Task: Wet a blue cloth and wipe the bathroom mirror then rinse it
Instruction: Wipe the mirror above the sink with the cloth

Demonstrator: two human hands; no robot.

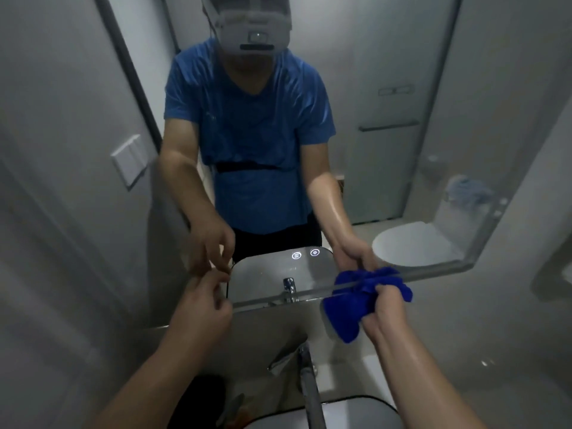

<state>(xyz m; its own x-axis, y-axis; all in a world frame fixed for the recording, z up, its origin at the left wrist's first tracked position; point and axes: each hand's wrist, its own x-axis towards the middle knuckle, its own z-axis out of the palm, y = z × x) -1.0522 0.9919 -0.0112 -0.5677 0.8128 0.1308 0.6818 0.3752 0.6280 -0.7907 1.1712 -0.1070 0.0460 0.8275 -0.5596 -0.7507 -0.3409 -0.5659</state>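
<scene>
Blue cloth bunched against the bottom edge of the bathroom mirror.

The right hand (385, 308), at about 4 o'clock from the middle of the view, has its fingers closed around a crumpled blue cloth (353, 311), pressing the wad to the lower rim of the mirror (402, 57) (its reflection sits just above the edge, so the cloth looks doubled). The left hand (205, 300), at about 8 o'clock, is raised to the mirror's lower left corner with thumb and fingers curled loosely near each other, holding nothing that can be made out. Between the forearms, at 6 o'clock, a chrome faucet (308, 376) stands over a white sink (356, 411). A wall switch (130, 161) sits at 9 o'clock.
</scene>
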